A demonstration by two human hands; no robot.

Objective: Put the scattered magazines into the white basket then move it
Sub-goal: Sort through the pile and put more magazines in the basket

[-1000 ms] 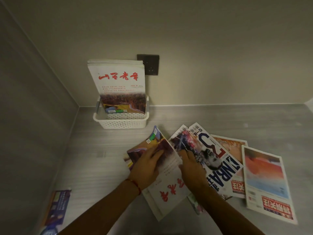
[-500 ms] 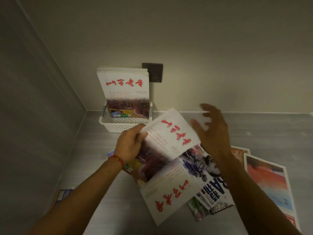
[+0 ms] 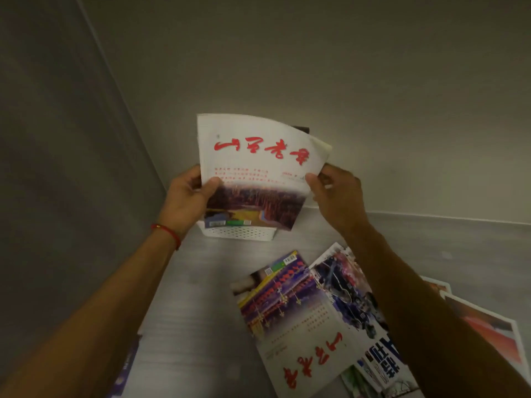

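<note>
I hold a white magazine with red brush lettering (image 3: 258, 170) upright in front of me, over the white basket (image 3: 241, 233). My left hand (image 3: 186, 202) grips its left edge, thumb on the cover. My right hand (image 3: 336, 196) pinches its right edge. The magazine hides most of the basket; only the perforated front wall shows below it. On the grey table lie more magazines: a purple-covered one with red lettering (image 3: 290, 317), a dark sports one (image 3: 353, 300) beside it, and an orange-red one (image 3: 488, 331) at the right.
The basket stands in the corner against the back wall (image 3: 373, 81) and left wall (image 3: 57, 139). A dark blue booklet (image 3: 126, 369) lies at the table's left front. A dark wall switch peeks out behind the held magazine's top.
Both hands have lifted the red-lettered magazine off the pile, turned it upright and carried it toward the basket. My right hand, open in the air before, now holds its right edge.
</note>
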